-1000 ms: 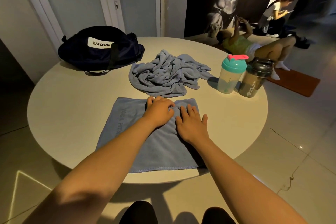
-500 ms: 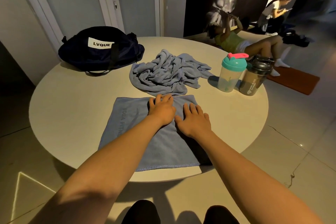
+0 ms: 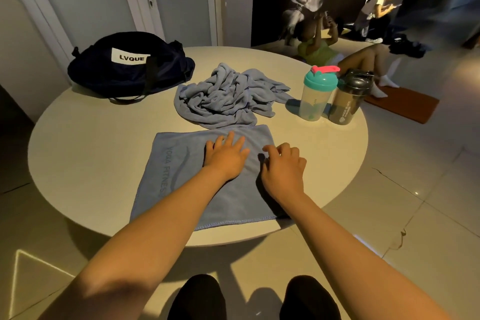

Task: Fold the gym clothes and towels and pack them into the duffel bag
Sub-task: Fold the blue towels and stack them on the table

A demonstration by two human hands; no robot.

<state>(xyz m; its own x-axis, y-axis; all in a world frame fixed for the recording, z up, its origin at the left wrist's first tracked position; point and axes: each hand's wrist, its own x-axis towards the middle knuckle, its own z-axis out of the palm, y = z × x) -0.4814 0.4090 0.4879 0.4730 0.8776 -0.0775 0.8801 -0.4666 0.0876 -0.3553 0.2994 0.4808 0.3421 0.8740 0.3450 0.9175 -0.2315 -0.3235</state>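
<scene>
Lying flat, the towel (image 3: 181, 176) sat under both hands. Left hand (image 3: 226, 156) pressed it open-palmed. Right hand (image 3: 283, 169) touched it just beside, fingers loosely bent.

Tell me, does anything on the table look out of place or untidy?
Only the crumpled towel, behind the flat towel: it lies in a bunched heap, unfolded. The teal-lidded shaker and the black shaker stand upright; nothing looks spilled.

Flat towel (image 3: 181, 176) front, crumpled towel (image 3: 228, 96) behind, perhaps overlapping, bag (image 3: 124, 73) far left
</scene>
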